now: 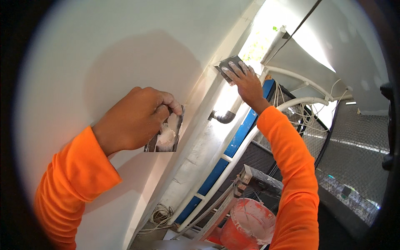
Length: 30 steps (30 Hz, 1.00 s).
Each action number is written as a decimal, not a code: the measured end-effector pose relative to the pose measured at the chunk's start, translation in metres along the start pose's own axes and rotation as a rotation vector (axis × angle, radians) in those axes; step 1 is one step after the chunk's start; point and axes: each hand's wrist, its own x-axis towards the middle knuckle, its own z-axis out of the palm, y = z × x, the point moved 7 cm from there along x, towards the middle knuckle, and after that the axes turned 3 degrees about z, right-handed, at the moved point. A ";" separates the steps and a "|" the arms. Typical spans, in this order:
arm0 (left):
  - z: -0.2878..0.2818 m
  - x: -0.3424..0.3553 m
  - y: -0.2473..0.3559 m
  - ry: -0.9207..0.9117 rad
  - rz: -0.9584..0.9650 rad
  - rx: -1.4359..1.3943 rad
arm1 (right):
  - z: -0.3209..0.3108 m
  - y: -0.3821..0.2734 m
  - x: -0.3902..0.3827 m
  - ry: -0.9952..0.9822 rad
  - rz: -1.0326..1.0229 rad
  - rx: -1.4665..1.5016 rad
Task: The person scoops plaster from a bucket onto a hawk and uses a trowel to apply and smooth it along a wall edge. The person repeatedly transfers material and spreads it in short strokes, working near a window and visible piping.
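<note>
Left hand [135, 118] is closed in a pinch on the left blade [151, 146], a dark flat plate carrying a smeared mound of pale paste [168, 135]. It is held in front of the white wall [125, 50], near its long edge. Right hand [249, 85] has its fingers laid out flat over the right blade [228, 62], holding it higher up at that same edge, beside the bright gap; the thumb is hidden.

To work the right blade well, I would judge, spread the finger pressure evenly, keep the plate's rim flush along the edge and draw it in 1 steady stroke. The left blade is best kept near level and close by, so the paste neither slides off nor has far to travel. Too much tilt could drop some.

Below, near the right sleeve [293, 166], a red bucket [233, 233] shows pale paste inside and smears on its wall; how deep the contents go, I cannot tell. It is beside a worn wooden frame [250, 177]. Farther out are a dark pipe elbow [225, 117], a blue beam [243, 129] and 2 bundles of cable, the lower bundle [161, 214] by the wall's foot.
</note>
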 end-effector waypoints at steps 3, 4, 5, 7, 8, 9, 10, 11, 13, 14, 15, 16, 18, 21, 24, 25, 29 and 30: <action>-0.001 0.003 0.000 0.010 0.045 0.038 | 0.019 -0.015 0.005 0.000 -0.026 -0.087; -0.002 0.003 0.000 0.013 0.061 0.063 | 0.024 -0.021 0.002 -0.008 -0.051 -0.136; -0.002 0.003 -0.001 0.016 0.053 0.064 | 0.033 -0.025 0.000 -0.094 -0.057 -0.204; -0.002 0.004 -0.002 0.018 0.037 0.058 | 0.027 -0.034 -0.010 -0.064 -0.074 -0.193; -0.002 0.004 -0.002 0.016 0.033 0.079 | 0.024 -0.036 -0.017 -0.105 -0.060 -0.180; -0.002 0.004 -0.002 0.007 0.024 0.086 | 0.020 -0.039 -0.025 -0.171 -0.042 -0.171; -0.002 0.003 -0.002 -0.002 0.012 0.092 | 0.009 -0.043 -0.029 -0.146 -0.048 -0.133; -0.002 0.004 -0.003 -0.015 -0.015 0.109 | 0.001 -0.043 -0.029 -0.155 -0.029 -0.124; -0.001 0.003 -0.004 -0.045 -0.076 0.144 | -0.017 -0.042 -0.022 -0.132 -0.001 -0.098; -0.001 0.003 -0.004 -0.054 -0.105 0.142 | -0.024 -0.038 -0.013 -0.106 0.061 -0.102; 0.000 0.002 -0.004 -0.063 -0.134 0.139 | -0.023 -0.035 -0.002 -0.149 0.094 -0.100; 0.001 0.001 -0.006 -0.073 -0.161 0.136 | -0.025 -0.034 0.010 -0.142 0.105 -0.091; 0.001 0.001 -0.006 -0.070 -0.156 0.143 | -0.022 -0.038 0.030 -0.150 0.105 -0.096; 0.000 0.005 -0.004 -0.037 -0.070 0.153 | -0.019 -0.060 0.023 -0.264 -0.080 -0.180; 0.001 0.005 -0.006 -0.016 -0.024 0.150 | -0.026 -0.054 0.006 -0.288 -0.076 -0.092; 0.001 0.004 -0.006 -0.008 -0.019 0.152 | -0.028 -0.048 0.004 -0.273 -0.074 -0.072; 0.002 0.002 -0.006 -0.008 -0.051 0.110 | -0.020 -0.004 0.024 -0.054 0.037 -0.070; 0.000 0.003 -0.003 -0.006 -0.033 0.120 | -0.009 0.002 0.028 -0.065 0.032 -0.098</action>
